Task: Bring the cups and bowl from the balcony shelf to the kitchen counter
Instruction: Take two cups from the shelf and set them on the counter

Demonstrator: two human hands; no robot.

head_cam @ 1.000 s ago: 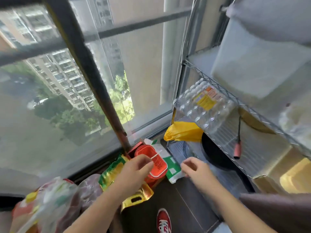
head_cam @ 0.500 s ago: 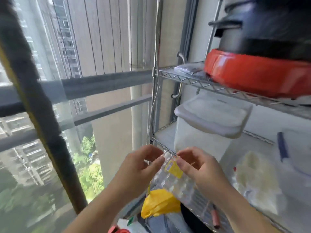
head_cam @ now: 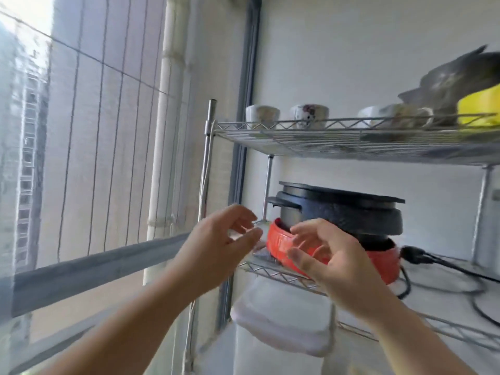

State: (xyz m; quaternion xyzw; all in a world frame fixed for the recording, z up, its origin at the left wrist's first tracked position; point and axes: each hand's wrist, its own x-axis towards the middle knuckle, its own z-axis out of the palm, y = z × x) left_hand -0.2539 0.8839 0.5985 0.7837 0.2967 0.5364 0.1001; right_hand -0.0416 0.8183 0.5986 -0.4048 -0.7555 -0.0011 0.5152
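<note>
On the top wire shelf (head_cam: 297, 143) stand two white patterned cups, one at the left (head_cam: 262, 113) and one beside it (head_cam: 309, 113). Further right sits a white bowl (head_cam: 374, 115) with a handled cup (head_cam: 414, 116) next to it, both blurred. My left hand (head_cam: 219, 244) and my right hand (head_cam: 335, 263) are raised in front of the shelf below, well under the cups. Both have their fingers spread and hold nothing.
A black pot on a red electric base (head_cam: 341, 234) fills the middle shelf, its black cable (head_cam: 438, 263) trailing right. A yellow container (head_cam: 479, 106) under a dark object sits at the top right. A white lidded bin (head_cam: 284, 326) is below. The window (head_cam: 81, 158) is at left.
The view has swung upward from the floor and lower shelves to the top shelf. Both hands have risen with it and spread their fingers, still holding nothing.
</note>
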